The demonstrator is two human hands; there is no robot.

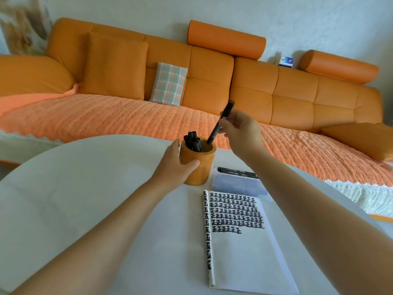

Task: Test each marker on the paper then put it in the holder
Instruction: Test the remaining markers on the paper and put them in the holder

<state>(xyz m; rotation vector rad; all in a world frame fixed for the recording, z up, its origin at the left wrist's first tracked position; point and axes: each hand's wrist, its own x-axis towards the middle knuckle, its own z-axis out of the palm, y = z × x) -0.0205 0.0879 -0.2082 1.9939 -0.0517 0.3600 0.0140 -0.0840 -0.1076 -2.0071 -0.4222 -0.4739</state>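
An orange round holder stands on the white table with several black markers in it. My left hand grips the holder's left side. A black marker is pinched by my right hand and tilted, its lower end just inside the holder's rim. White paper covered with rows of black marks lies in front of the holder. Two more black markers lie on a clear plastic box to the holder's right.
An orange sofa with a knitted throw and cushions runs behind the table. A plaid pillow leans on its back. The table's curved far edge lies just behind the holder.
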